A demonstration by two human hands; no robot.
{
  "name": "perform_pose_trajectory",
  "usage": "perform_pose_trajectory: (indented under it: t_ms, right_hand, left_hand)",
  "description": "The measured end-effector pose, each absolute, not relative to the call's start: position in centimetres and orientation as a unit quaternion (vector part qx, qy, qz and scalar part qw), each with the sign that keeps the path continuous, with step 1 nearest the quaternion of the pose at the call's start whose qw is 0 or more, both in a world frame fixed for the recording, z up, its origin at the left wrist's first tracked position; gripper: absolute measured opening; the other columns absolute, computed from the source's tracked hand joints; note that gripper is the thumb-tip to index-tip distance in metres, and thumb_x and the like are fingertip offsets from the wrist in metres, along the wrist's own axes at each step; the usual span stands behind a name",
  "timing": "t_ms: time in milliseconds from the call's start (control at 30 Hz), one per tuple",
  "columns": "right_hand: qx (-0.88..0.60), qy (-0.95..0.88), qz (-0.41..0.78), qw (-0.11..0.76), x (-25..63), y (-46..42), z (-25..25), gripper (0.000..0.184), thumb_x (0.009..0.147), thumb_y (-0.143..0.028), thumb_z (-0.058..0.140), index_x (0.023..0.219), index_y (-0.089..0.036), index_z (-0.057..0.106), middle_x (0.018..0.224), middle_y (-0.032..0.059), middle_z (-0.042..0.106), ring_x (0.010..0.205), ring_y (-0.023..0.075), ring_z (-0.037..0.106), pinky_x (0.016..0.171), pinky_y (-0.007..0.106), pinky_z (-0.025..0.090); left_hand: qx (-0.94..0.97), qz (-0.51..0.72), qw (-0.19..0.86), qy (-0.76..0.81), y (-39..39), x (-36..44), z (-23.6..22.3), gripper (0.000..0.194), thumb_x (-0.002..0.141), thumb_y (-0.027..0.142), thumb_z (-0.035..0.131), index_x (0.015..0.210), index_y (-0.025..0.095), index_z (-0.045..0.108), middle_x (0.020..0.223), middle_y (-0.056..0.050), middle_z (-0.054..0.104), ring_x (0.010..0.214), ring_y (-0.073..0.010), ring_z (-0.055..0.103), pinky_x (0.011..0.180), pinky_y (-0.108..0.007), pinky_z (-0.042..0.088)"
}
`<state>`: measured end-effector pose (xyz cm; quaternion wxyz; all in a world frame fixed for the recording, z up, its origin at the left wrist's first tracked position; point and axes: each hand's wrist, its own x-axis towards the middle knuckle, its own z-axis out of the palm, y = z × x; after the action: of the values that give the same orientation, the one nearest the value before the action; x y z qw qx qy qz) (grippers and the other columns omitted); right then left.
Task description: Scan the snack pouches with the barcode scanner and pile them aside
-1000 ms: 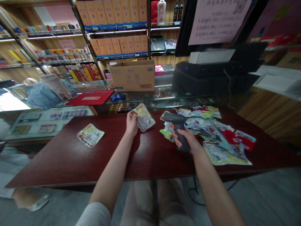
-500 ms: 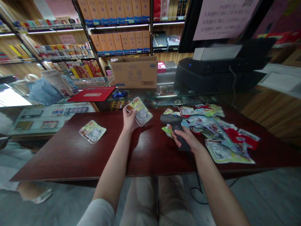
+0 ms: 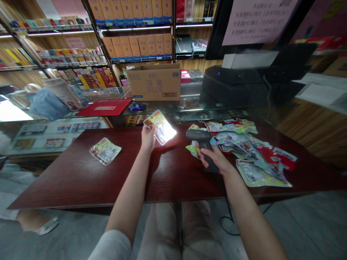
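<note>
My left hand point(image 3: 148, 138) pinches a green and brown snack packet point(image 3: 157, 121) by its left edge, tilted above the table. A bright white light falls on the lower right of this packet. My right hand point(image 3: 213, 158) is wrapped round the handle of a dark barcode scanner point(image 3: 200, 135), whose head points left at the packet. A second snack packet point(image 3: 105, 151) of the same look lies flat on the table at the left. Beyond my right hand spreads a pile of snack packets point(image 3: 238, 142) in green, red and silver, overlapping one another.
The dark red table point(image 3: 81, 184) stands before a glass counter. On the counter are a cardboard box point(image 3: 154, 83), a red folder point(image 3: 104, 107), a blue mouse point(image 3: 137, 107), a cup point(image 3: 63, 94) and a black printer-like machine point(image 3: 238, 81). The scanner's cable point(image 3: 229, 209) hangs down. Another person's leg shows at left.
A bright light now shines on the held packet; half a second ago it was unlit. Over the second, the packet and scanner have shifted only slightly. Both hands keep their holds.
</note>
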<state>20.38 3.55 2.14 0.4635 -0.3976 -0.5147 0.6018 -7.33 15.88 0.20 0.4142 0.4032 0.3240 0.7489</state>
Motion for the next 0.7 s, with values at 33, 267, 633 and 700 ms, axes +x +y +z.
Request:
perform_pose_trajectory:
  t_ms: [33,267,633,700]
  right_hand:
    - [-0.397,-0.519,0.599,0.463,20.4,3.6,2.2,0.033,0.079,-0.046,0.071,0.09,-0.021,0.052,0.063,-0.0067,0.054,0.038,0.0057,0.044,0.039,0.021,0.033]
    - [-0.383,-0.507,0.61,0.473,20.2,3.4,2.4,0.032,0.079,-0.045,0.071,0.088,-0.021,0.051,0.064,-0.0067,0.054,0.038,0.005,0.043,0.038,0.02,0.034]
    - [-0.358,-0.483,0.631,0.49,20.5,3.4,2.7,0.036,0.076,-0.045,0.074,0.081,-0.021,0.048,0.064,-0.0052,0.053,0.038,0.005,0.042,0.037,0.021,0.034]
    - [-0.355,-0.482,0.635,0.489,20.5,3.4,2.7,0.035,0.077,-0.044,0.074,0.08,-0.021,0.049,0.064,-0.005,0.053,0.038,0.005,0.042,0.037,0.021,0.034]
  left_hand:
    - [0.403,0.748,0.413,0.327,15.8,-7.3,0.3,0.051,0.065,0.041,0.088,0.105,0.019,0.063,0.108,-0.01,0.074,0.105,-0.0243,0.07,0.1,-0.041,0.053]
    - [0.401,0.739,0.418,0.345,15.6,-7.4,0.5,0.045,0.068,0.035,0.083,0.103,0.016,0.064,0.107,-0.011,0.073,0.106,-0.0255,0.07,0.099,-0.042,0.052]
    - [0.423,0.653,0.355,0.518,13.5,-13.5,1.4,0.039,0.061,0.04,0.078,0.088,0.014,0.067,0.08,-0.006,0.071,0.074,-0.0202,0.065,0.075,-0.034,0.053]
    - [0.423,0.628,0.281,0.59,12.6,-16.7,1.8,0.031,0.065,0.038,0.071,0.084,0.015,0.066,0.075,-0.005,0.069,0.073,-0.0211,0.064,0.072,-0.033,0.052]
